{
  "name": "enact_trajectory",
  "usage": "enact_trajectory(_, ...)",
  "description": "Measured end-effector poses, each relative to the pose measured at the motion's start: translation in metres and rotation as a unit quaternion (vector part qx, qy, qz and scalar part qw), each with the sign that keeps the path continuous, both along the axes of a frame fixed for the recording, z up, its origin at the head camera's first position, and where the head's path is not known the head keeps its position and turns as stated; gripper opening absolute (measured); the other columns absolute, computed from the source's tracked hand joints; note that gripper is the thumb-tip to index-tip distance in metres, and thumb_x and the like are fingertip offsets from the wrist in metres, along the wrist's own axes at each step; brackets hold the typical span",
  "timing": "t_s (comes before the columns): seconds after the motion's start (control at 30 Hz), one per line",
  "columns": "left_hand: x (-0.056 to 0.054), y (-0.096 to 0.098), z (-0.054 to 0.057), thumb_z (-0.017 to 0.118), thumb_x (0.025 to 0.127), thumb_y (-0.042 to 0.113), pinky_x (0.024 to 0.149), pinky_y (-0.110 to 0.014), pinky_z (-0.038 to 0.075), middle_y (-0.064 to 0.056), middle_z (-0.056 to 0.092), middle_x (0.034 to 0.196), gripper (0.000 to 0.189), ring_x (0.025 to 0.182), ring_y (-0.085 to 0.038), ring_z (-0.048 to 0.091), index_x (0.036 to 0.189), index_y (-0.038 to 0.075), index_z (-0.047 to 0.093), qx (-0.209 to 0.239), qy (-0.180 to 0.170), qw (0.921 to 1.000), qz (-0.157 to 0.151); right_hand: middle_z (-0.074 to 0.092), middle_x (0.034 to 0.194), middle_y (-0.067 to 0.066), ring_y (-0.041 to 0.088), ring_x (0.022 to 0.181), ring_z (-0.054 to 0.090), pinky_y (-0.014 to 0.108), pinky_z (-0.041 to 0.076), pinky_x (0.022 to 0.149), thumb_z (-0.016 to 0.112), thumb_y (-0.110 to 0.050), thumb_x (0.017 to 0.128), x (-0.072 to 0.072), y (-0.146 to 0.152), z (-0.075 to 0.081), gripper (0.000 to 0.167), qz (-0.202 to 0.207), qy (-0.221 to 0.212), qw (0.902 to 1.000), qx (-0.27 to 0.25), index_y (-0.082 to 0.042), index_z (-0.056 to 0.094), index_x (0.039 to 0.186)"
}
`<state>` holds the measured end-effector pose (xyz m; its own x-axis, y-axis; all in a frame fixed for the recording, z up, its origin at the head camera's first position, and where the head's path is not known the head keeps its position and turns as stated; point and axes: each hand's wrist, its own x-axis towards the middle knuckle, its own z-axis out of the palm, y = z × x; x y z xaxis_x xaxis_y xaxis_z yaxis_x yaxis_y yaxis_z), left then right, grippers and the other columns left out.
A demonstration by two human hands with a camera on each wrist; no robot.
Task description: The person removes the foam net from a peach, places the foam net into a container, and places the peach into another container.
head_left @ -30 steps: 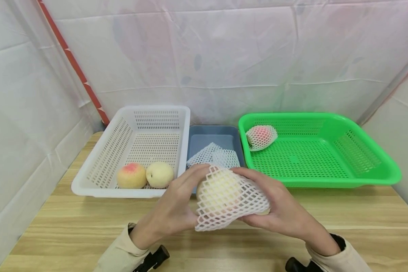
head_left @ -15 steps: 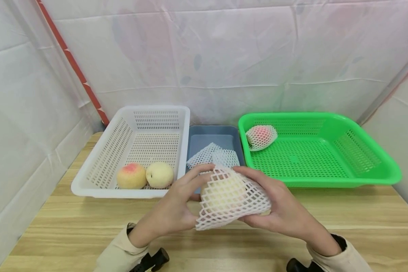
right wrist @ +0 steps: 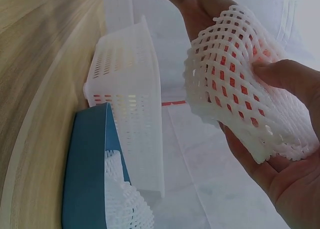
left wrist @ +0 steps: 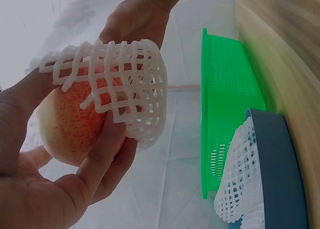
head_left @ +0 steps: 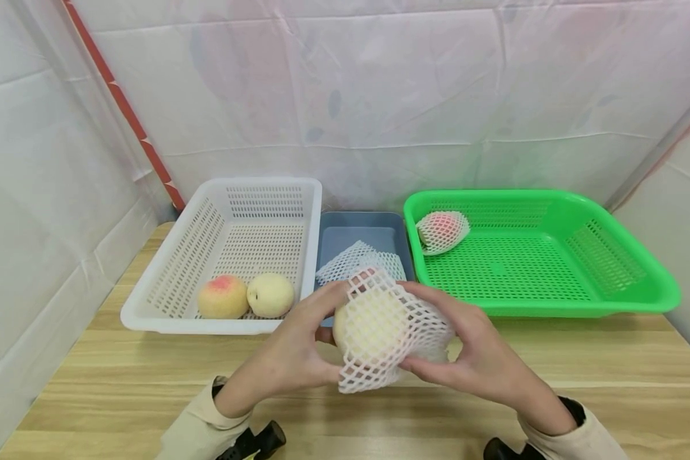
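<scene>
The left hand (head_left: 290,351) clamps its fingers on the peach (left wrist: 70,126), the right hand (head_left: 474,348) on the partly fitted net (head_left: 431,329), above the bench (head_left: 149,390) by the tray (head_left: 362,222)'s near edge. One netted peach (head_left: 441,232) occupies the green basket (head_left: 540,310)'s far-left corner; two bare peaches (head_left: 222,299) remain along the white basket (head_left: 207,326)'s near edge.

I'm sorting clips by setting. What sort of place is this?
Probably a makeshift fruit-packing station: bare peaches in a white basket, foam nets in a blue tray, and white sheeting behind and beside the wooden table.
</scene>
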<state>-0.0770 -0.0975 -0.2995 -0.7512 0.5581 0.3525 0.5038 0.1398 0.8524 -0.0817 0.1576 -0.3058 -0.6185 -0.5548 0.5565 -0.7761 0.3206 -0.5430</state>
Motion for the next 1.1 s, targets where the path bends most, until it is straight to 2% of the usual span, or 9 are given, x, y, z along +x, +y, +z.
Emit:
enact_trajectory(0.1, 0.0007, 0.0, 0.0017, 0.088, 0.063, 0.003, 0.076, -0.028, 0.056, -0.012, 0.047, 0.137, 0.095, 0.112, -0.026, 0.056, 0.144, 0.01, 0.039, 0.0, -0.012, 0.9997, 0.023, 0.06, 0.127, 0.01, 0.015, 0.105, 0.061, 0.021, 0.05, 0.085, 0.078, -0.037, 0.08, -0.0001, -0.0002, 0.0, 0.071, -0.006, 0.006, 1.0, -0.003, -0.002, 0.05, 0.135)
enact_trajectory(0.23, 0.0007, -0.0001, 0.0023, 0.089, 0.061, 0.005, 0.084, -0.029, 0.054, -0.011, 0.049, 0.137, 0.101, 0.115, -0.026, 0.057, 0.146, 0.011, 0.036, 0.004, -0.013, 0.9993, 0.036, 0.061, 0.127, 0.01, 0.016, 0.111, 0.059, 0.021, 0.048, 0.09, 0.077, -0.04, 0.08, 0.0005, -0.0014, 0.0007, 0.069, -0.014, 0.007, 0.9999, -0.006, -0.003, 0.053, 0.132)
enact_trajectory(0.37, 0.0, 0.0004, 0.0017, 0.089, 0.06, 0.003, 0.09, -0.03, 0.051, -0.012, 0.057, 0.13, 0.093, 0.114, -0.023, 0.058, 0.141, 0.008, 0.043, 0.017, 0.009, 0.9991, 0.039, 0.061, 0.127, 0.008, 0.016, 0.112, 0.059, 0.02, 0.047, 0.09, 0.078, -0.041, 0.078, 0.001, -0.0021, 0.0009, 0.069, -0.02, 0.009, 0.9995, -0.021, -0.004, 0.054, 0.131)
enact_trajectory(0.57, -0.0011, 0.001, -0.0012, 0.086, 0.057, -0.004, 0.091, -0.032, 0.051, -0.015, 0.06, 0.125, 0.077, 0.115, -0.024, 0.058, 0.127, -0.001, 0.054, 0.048, 0.052, 0.9969, 0.036, 0.063, 0.123, 0.009, 0.015, 0.106, 0.06, 0.018, 0.047, 0.083, 0.08, -0.038, 0.077, -0.0028, -0.0043, -0.0011, 0.068, -0.005, 0.064, 0.9959, -0.064, 0.0, 0.056, 0.128)
enact_trajectory(0.67, -0.001, 0.0013, -0.0016, 0.086, 0.057, -0.005, 0.09, -0.032, 0.051, -0.016, 0.056, 0.129, 0.075, 0.118, -0.027, 0.055, 0.126, -0.002, 0.055, 0.053, 0.061, 0.9961, 0.035, 0.063, 0.122, 0.01, 0.015, 0.106, 0.06, 0.018, 0.047, 0.083, 0.079, -0.039, 0.078, -0.0045, -0.0052, -0.0024, 0.068, 0.001, 0.083, 0.9938, -0.074, 0.003, 0.057, 0.126)
enact_trajectory(0.8, 0.0005, 0.0017, -0.0009, 0.085, 0.056, -0.003, 0.089, -0.032, 0.052, -0.014, 0.047, 0.124, 0.069, 0.116, -0.028, 0.051, 0.121, -0.001, 0.06, 0.052, 0.068, 0.9948, 0.056, 0.063, 0.122, 0.011, 0.015, 0.109, 0.06, 0.017, 0.046, 0.085, 0.078, -0.04, 0.079, -0.0051, -0.006, -0.0032, 0.067, 0.002, 0.09, 0.9932, -0.075, 0.003, 0.057, 0.126)
enact_trajectory(0.93, 0.0025, 0.0021, -0.0002, 0.085, 0.055, -0.004, 0.084, -0.032, 0.055, -0.013, 0.043, 0.119, 0.068, 0.112, -0.028, 0.05, 0.118, 0.001, 0.062, 0.049, 0.05, 0.995, 0.071, 0.063, 0.122, 0.011, 0.016, 0.11, 0.059, 0.018, 0.046, 0.088, 0.077, -0.039, 0.08, -0.0054, -0.0065, -0.0026, 0.067, 0.004, 0.092, 0.9929, -0.076, 0.004, 0.056, 0.126)
enact_trajectory(1.1, 0.0047, 0.0036, 0.0019, 0.083, 0.06, -0.007, 0.074, -0.03, 0.057, -0.014, 0.047, 0.126, 0.077, 0.105, -0.027, 0.06, 0.13, 0.004, 0.054, 0.042, -0.013, 0.998, 0.046, 0.063, 0.123, 0.012, 0.017, 0.112, 0.059, 0.019, 0.046, 0.09, 0.078, -0.038, 0.08, -0.0057, -0.007, -0.0019, 0.067, 0.009, 0.09, 0.993, -0.076, 0.004, 0.056, 0.127)
